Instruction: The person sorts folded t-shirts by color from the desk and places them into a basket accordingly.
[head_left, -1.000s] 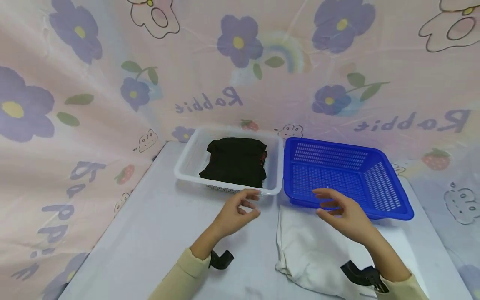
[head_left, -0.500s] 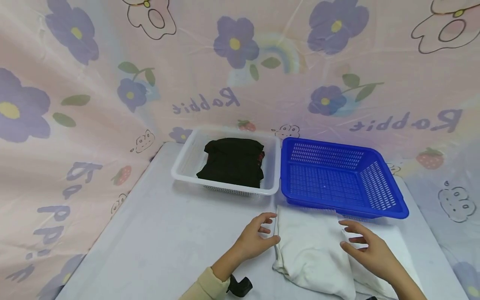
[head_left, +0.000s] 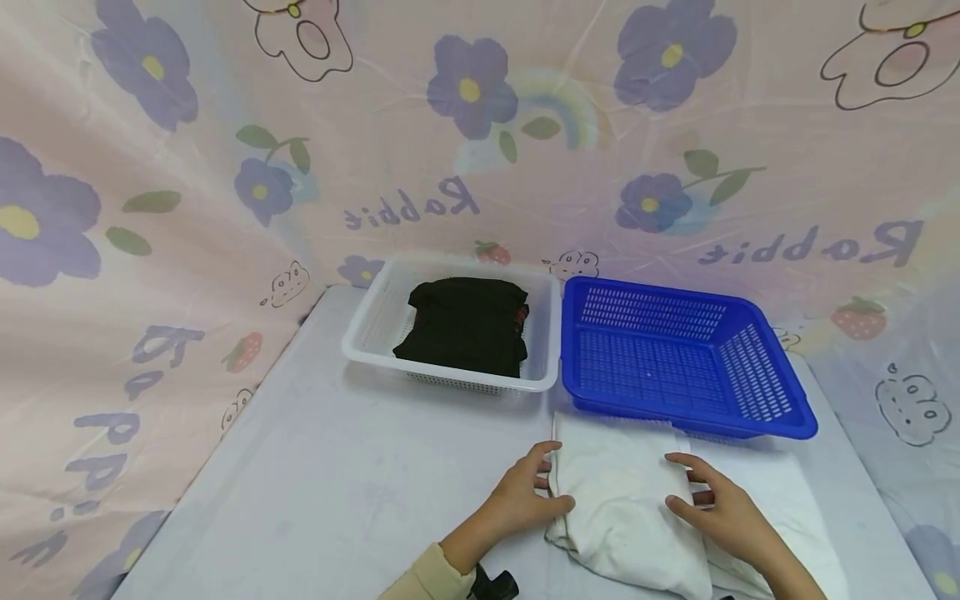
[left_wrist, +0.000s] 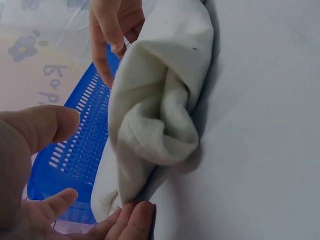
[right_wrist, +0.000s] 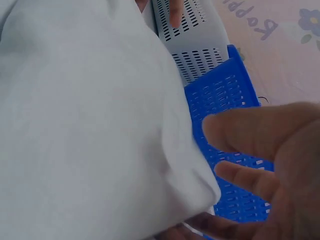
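A folded white garment [head_left: 626,500] lies on the table in front of the blue basket, in the head view. At its left edge is my left hand [head_left: 521,497], fingers apart and slightly bent. My right hand [head_left: 723,510] is at the opposite edge, thumb and fingers spread. The left wrist view shows the garment's rolled folds [left_wrist: 155,115], with some left fingertips [left_wrist: 137,220] right at its lower edge and the thumb held away. In the right wrist view, lower right fingers [right_wrist: 215,225] reach the cloth's corner, partly hidden under it.
Another white cloth [head_left: 795,500] lies to the right, partly covered by the folded garment. Behind stand a blue plastic basket [head_left: 806,417] and, left of it, a white basket [head_left: 450,374] with a folded black garment [head_left: 465,325]. A printed curtain [head_left: 405,133] hangs behind the table.
Both hands have come down toward the person from near the baskets, the left also moving right. They now flank the folded white garment, closer to its edges than half a second ago.
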